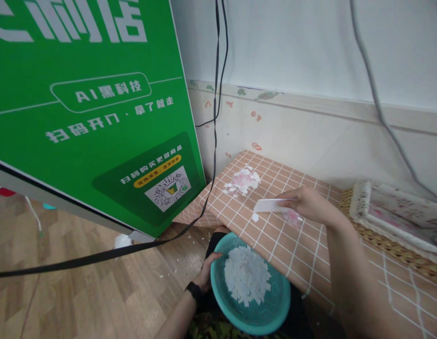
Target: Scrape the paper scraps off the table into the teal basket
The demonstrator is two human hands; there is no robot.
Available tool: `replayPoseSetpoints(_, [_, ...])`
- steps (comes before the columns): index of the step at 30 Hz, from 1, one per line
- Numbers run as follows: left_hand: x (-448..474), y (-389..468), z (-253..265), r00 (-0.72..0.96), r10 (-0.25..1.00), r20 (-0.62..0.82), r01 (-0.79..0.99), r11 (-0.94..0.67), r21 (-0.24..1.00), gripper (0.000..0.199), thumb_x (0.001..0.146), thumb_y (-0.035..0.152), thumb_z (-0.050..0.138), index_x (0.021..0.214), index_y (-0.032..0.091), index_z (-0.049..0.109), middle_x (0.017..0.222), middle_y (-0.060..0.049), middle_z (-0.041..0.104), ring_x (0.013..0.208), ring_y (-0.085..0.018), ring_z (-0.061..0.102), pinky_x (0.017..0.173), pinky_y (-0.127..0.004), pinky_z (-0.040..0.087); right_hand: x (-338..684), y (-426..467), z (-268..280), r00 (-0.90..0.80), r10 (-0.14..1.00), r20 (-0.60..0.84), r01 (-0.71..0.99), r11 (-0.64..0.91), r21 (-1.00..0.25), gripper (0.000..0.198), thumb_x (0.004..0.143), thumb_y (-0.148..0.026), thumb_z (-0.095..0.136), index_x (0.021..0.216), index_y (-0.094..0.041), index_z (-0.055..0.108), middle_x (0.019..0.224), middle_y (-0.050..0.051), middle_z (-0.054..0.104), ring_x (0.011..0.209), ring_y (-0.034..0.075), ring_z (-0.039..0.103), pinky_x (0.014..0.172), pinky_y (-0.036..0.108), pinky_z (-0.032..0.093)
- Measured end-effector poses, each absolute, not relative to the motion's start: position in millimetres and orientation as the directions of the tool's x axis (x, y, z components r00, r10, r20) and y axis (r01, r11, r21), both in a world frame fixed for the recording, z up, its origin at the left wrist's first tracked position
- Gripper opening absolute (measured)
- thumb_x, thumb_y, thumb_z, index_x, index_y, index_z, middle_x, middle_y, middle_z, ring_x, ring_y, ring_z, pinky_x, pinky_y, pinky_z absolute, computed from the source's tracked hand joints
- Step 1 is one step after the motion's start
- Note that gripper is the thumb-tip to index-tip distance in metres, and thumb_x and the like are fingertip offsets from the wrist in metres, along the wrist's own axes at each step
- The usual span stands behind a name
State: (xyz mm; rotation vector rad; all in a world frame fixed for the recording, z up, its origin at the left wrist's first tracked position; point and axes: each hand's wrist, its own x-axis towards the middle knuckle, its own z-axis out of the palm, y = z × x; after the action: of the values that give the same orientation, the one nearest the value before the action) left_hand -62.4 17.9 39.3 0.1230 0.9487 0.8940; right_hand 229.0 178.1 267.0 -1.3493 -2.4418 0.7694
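My left hand (206,270), with a dark band on its wrist, grips the rim of a teal plastic basket (218,301) at its upper left. Inside the basket lies a heap of small white flat pieces (247,275). Over the checked tablecloth my right hand (300,203) pinches a flat white strip (269,205) that points left. One small white scrap (255,217) is just below the strip's left end. Beneath my right hand is a pinkish, see-through item (292,218), partly hidden. Farther back on the cloth spreads a pile of white and pink scraps (242,181).
A woven basket (391,240) with a lace-edged lining stands at the table's right. A green sign panel (98,141) rises on the left. Black cables (215,136) hang in front of the wall, and one strap (108,254) crosses low on the left. White bits lie on the wooden floor (169,278).
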Motion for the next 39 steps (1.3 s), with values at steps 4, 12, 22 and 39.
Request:
replayPoseSetpoints(4, [-63, 18, 40, 0.282, 0.734, -0.618, -0.619, 0.631, 0.467, 0.028, 0.074, 0.034, 0.059, 0.087, 0.011, 0.066, 0.075, -0.009, 0.070, 0.078, -0.026, 0.064, 0.077, -0.038, 0.045, 234, 141, 253, -0.460, 0.885, 0.078, 0.759, 0.437, -0.483, 0.027, 0.083, -0.030, 0.049, 0.097, -0.024, 0.071, 0.092, 0.004, 0.071, 0.077, 0.021, 0.066, 0.067, 0.030, 0.050])
replayPoseSetpoints(12, [-64, 14, 47, 0.323, 0.725, -0.608, -0.641, 0.641, 0.423, 0.029, 0.076, 0.036, 0.057, 0.086, 0.010, 0.067, 0.075, -0.009, 0.071, 0.078, -0.025, 0.064, 0.076, -0.036, 0.046, 248, 101, 224, -0.258, 0.945, 0.202, 0.809, 0.326, -0.489, 0.027, 0.084, -0.034, 0.049, 0.096, -0.025, 0.071, 0.094, 0.005, 0.070, 0.075, 0.023, 0.068, 0.063, 0.031, 0.052])
replayPoseSetpoints(22, [-71, 16, 76, 0.249, 0.737, -0.628, -0.600, 0.627, 0.497, 0.022, 0.075, 0.033, 0.058, 0.074, 0.013, 0.067, 0.064, -0.004, 0.069, 0.055, -0.017, 0.059, 0.062, -0.029, 0.045, 237, 98, 220, -0.358, 0.911, 0.202, 0.794, 0.411, -0.447, 0.027, 0.085, -0.030, 0.048, 0.099, -0.025, 0.070, 0.093, 0.006, 0.070, 0.077, 0.022, 0.067, 0.067, 0.032, 0.051])
replayPoseSetpoints(39, [-94, 27, 90, 0.215, 0.789, -0.575, -0.599, 0.572, 0.560, 0.018, 0.072, 0.029, 0.062, 0.078, 0.012, 0.065, 0.068, -0.005, 0.070, 0.067, -0.020, 0.065, 0.070, -0.030, 0.048, 191, 37, 168, 0.144, 0.903, 0.404, 0.895, 0.056, -0.443, 0.041, 0.087, -0.038, 0.042, 0.124, -0.025, 0.053, 0.100, 0.007, 0.069, 0.077, 0.025, 0.067, 0.064, 0.035, 0.050])
